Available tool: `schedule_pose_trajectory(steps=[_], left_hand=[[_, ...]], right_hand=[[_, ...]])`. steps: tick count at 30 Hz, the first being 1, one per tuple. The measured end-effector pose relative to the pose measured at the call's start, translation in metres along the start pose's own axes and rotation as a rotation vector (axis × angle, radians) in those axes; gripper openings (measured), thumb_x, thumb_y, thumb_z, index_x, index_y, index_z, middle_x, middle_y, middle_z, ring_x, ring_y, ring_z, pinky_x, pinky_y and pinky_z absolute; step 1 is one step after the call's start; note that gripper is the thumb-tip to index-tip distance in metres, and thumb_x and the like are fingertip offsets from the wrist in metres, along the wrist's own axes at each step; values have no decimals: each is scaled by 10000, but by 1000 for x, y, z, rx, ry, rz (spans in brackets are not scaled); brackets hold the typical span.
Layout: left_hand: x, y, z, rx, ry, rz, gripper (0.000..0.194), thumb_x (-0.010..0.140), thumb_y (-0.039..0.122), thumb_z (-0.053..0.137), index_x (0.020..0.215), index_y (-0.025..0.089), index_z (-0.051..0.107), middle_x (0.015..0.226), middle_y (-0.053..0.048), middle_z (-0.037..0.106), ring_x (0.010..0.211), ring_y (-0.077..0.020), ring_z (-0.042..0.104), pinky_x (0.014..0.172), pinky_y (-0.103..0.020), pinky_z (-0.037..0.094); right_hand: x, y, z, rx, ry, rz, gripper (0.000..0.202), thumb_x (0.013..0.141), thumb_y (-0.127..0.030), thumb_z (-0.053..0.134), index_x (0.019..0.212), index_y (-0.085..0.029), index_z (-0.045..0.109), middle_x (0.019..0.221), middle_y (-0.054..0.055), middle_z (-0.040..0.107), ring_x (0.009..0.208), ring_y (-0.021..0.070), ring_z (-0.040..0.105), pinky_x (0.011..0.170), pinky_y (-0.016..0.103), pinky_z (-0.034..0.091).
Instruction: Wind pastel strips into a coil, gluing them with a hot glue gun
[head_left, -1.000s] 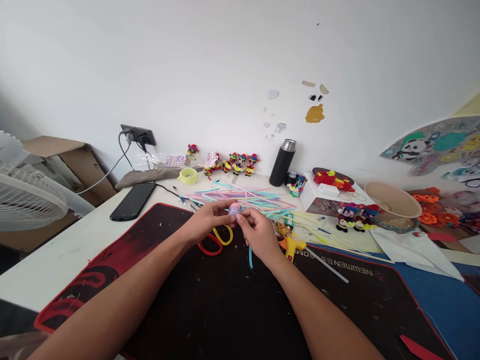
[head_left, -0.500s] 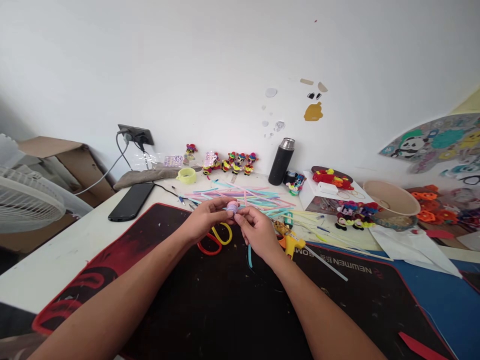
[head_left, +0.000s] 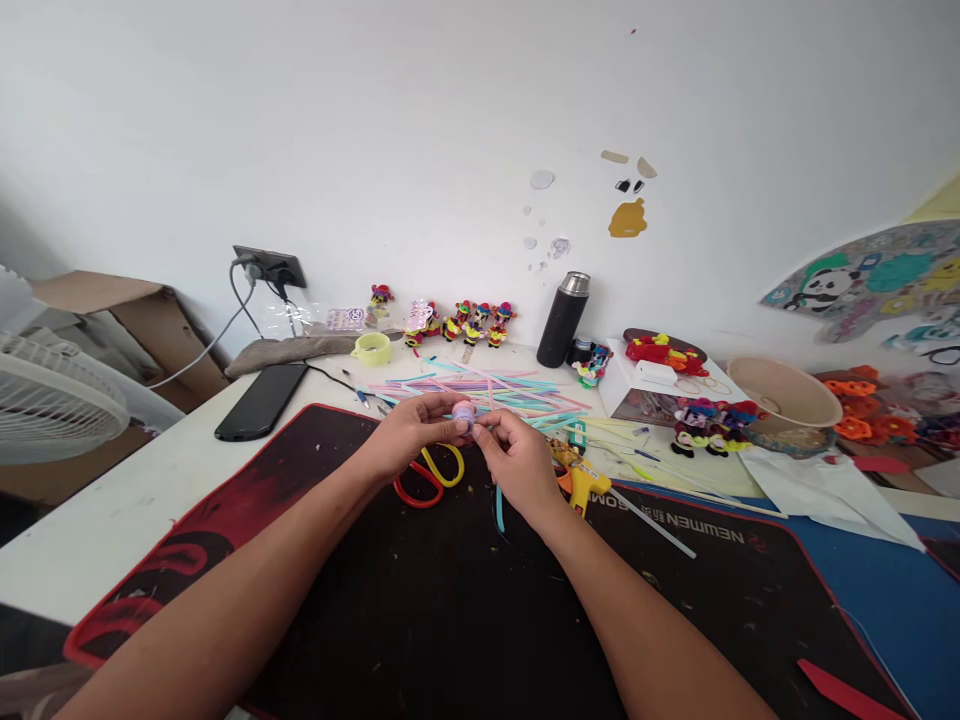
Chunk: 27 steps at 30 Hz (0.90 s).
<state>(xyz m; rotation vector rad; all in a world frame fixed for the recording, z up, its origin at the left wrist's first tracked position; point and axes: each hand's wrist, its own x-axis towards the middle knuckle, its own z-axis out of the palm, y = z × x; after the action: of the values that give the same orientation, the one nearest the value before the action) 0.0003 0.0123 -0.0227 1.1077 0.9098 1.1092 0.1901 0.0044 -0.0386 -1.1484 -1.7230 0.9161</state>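
Between my hands, above the black mat (head_left: 450, 620), is a small pink and lavender coil of pipe cleaner (head_left: 463, 412). My left hand (head_left: 412, 432) pinches it from the left, thumb and forefinger closed on it. The closed fingertips of my right hand (head_left: 517, 460) press against its lower right side. A light blue pipe cleaner (head_left: 500, 510) shows just below my right hand; whether it hangs from the fingers or lies on the mat I cannot tell. Scissors with red and yellow handles (head_left: 442, 466) lie under my left hand, their blades hidden.
A yellow glue gun (head_left: 585, 485) with a clear glue stick lies right of my hands. Behind them spread many pastel pipe cleaners (head_left: 525, 390). Along the wall stand a black thermos (head_left: 561, 325), small fuzzy dolls (head_left: 480, 323) and yellow tape (head_left: 372, 348). A phone (head_left: 262, 402) lies left.
Almost nothing differs. The view has shifted very slightly, and both hands keep their hold on the coil with tiny finger movements.
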Motion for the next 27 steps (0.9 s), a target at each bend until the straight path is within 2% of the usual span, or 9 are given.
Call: schedule_pose_trajectory(steps=[6,17,27], left_hand=[[1,-2,2,17,12,14,540,640,336,950,1091,137,731,1114,-110,749,981,-264,715,885,-451,617],[1,0,3,49,26,-16,562,600,305,967,1081,145,725,1087,-85,742,915,-232,719,896,-452,605],[0,0,3,76,16,-27,576,544,297,988,1038,150,730,1061,-81,752,879,-228,723,875,-429,603]], right_hand=[[0,1,0,-109,37,-57,185,962,-411,596,889,-250,650,548,-55,493,491,157,434,514,288,274],[-1,-1,1,-213,55,-73,137,939,-340,593,859,-249,656,528,-57,479,474,155,419,528,291,273],[-2,-3,3,-204,66,-82,109,900,-295,586,807,-242,607,516,-71,478,460,138,413,533,278,286]])
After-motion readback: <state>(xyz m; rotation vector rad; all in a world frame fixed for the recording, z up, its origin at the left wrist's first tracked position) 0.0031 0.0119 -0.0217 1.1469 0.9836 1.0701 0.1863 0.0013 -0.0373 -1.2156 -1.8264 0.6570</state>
